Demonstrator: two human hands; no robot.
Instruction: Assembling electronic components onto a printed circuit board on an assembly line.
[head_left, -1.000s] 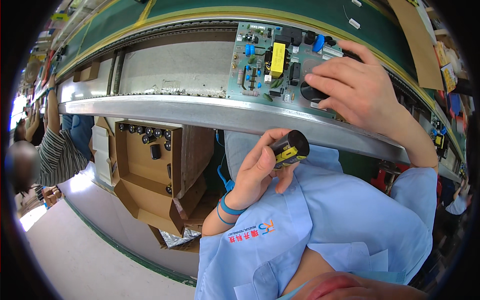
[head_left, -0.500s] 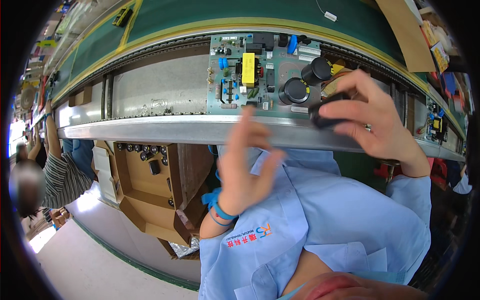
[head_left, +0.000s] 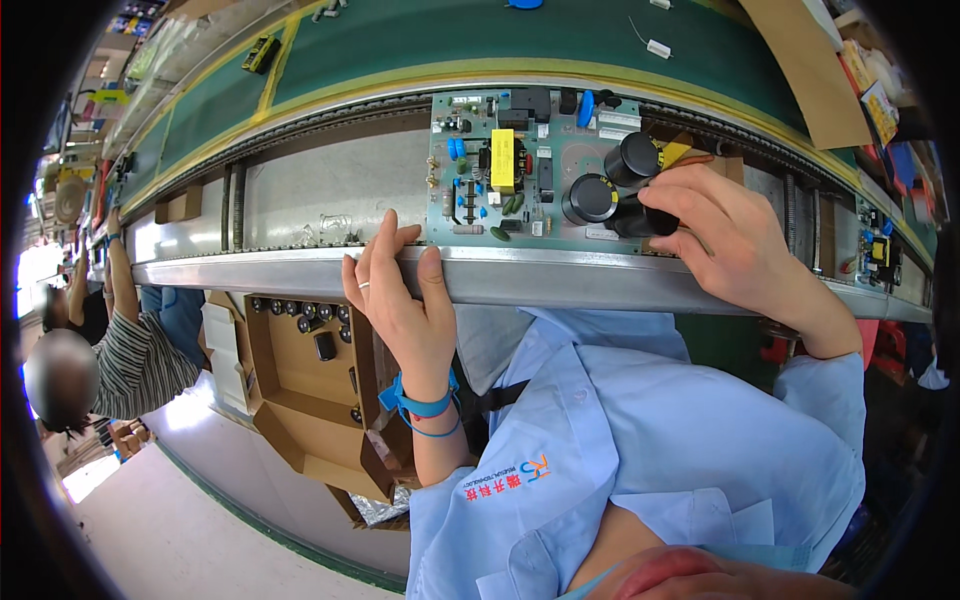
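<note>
A green circuit board (head_left: 560,228) lies across the conveyor rails, with a yellow transformer (head_left: 502,161) and many small parts on it. Two large black cylindrical capacitors (head_left: 590,199) stand toward its right side. My right hand (head_left: 735,240) pinches a third black capacitor (head_left: 638,217) low over the board's near right corner, close beside the standing ones. Its lower end is hidden, so whether it touches the board cannot be told. My left hand (head_left: 405,310) is open, fingers apart, at the near metal rail (head_left: 545,272) by the board's near left corner.
Below the rail at left stands an open cardboard box (head_left: 300,365) holding several black capacitors. Another circuit board (head_left: 875,245) sits farther right on the line. Beyond the far rail runs a green belt (head_left: 400,50) with a few loose parts. Co-workers are at the far left.
My right hand has brought the black capacitor down to the board, beside the standing ones. My left hand has moved left, away from the board's near edge, to the rail.
</note>
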